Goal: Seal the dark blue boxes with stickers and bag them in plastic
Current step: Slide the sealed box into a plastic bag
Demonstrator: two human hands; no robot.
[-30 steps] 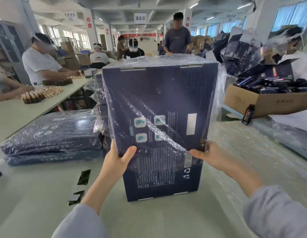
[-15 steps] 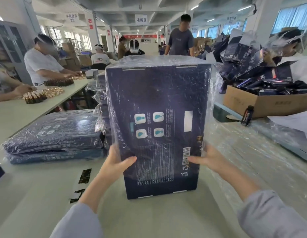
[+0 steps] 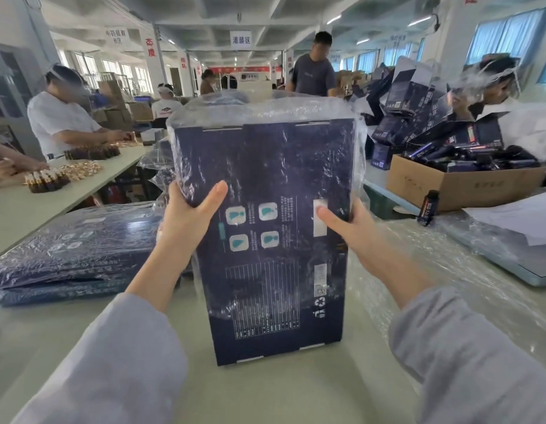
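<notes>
- Bagging is the step in hand: a dark blue box (image 3: 271, 240) stands upright in front of the person, printed face toward the camera, with a clear plastic bag (image 3: 265, 108) pulled over it from the top.
- The bag covers the top and most of the box's height. Its open edge ends short of the bottom, so the lowest band of the box is bare.
- The left hand (image 3: 186, 218) grips the box's left edge through the plastic, thumb on the front face and fingers curled round behind.
- The right hand (image 3: 345, 221) grips the right edge the same way, thumb on the front beside a white patch.
- The box's lower edge is at the counter (image 3: 265, 393); whether it rests there or hangs just above, I cannot tell.
- No sealing sticker shows on this face, so I cannot confirm that this box is sealed, though I judge sealing comes before bagging.
- A stack of bagged boxes (image 3: 73, 249) lies flat on the counter to the left, so several units look finished.
- Left to do for this one, as I judge it: draw the bag down over the bare band, close it, and lay the box on the stack.
- Loose plastic sheets (image 3: 449, 255) lie on the counter to the right, with a cardboard carton (image 3: 458, 185) beyond them.
</notes>
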